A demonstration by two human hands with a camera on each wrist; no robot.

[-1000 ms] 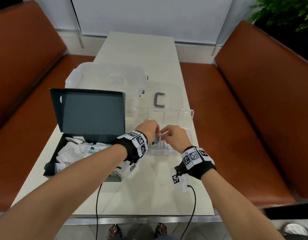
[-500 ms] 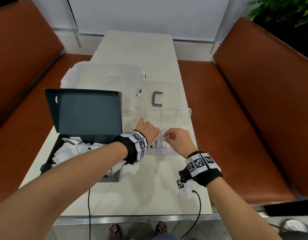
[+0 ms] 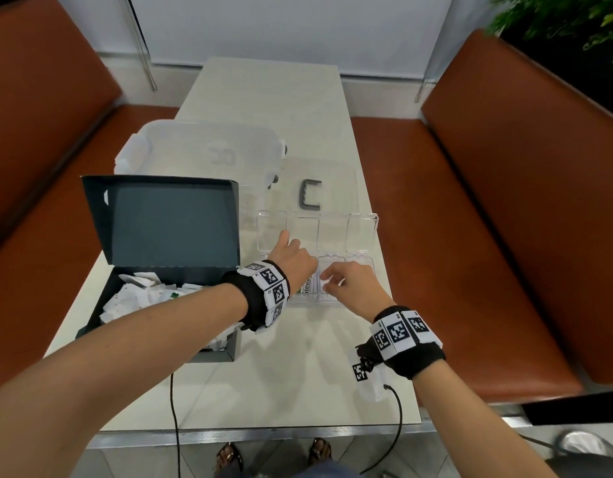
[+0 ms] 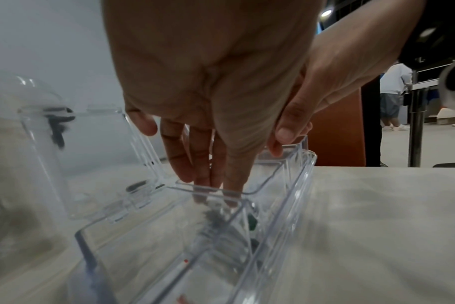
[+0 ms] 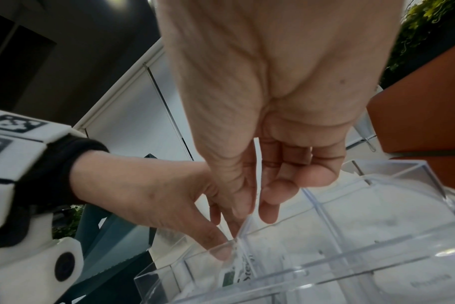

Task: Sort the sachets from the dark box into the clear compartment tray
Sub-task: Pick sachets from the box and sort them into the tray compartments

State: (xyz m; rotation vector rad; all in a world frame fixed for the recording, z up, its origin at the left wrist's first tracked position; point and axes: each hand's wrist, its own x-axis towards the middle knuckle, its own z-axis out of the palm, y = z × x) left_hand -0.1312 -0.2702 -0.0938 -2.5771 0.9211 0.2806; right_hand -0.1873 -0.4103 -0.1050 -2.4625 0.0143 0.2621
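The open dark box (image 3: 225, 353) at the left holds several white sachets (image 3: 136, 298). The clear compartment tray (image 3: 363, 263) lies in front of me with its lid (image 3: 332, 232) folded back. My left hand (image 3: 294, 260) reaches straight-fingered down into a left compartment, fingertips (image 4: 231, 185) below the rim (image 4: 299, 185). A "Stevia" sachet (image 3: 308, 287) stands in that compartment, also seen under the left thumb as a sachet (image 5: 237, 271). My right hand (image 3: 350, 284) hovers beside it, fingers (image 5: 268, 211) loosely bent at the divider, holding nothing.
A translucent lidded container (image 3: 201, 153) stands behind the dark box, and a grey C-shaped handle (image 3: 310, 200) lies behind the tray. Orange benches (image 3: 505, 236) flank the narrow table. Wrist cables (image 3: 174, 408) hang over the front edge.
A second ago both hands held the sachet just above the tray. It has gone down into the compartment, the right hand has let go, and the left fingers have followed it in.
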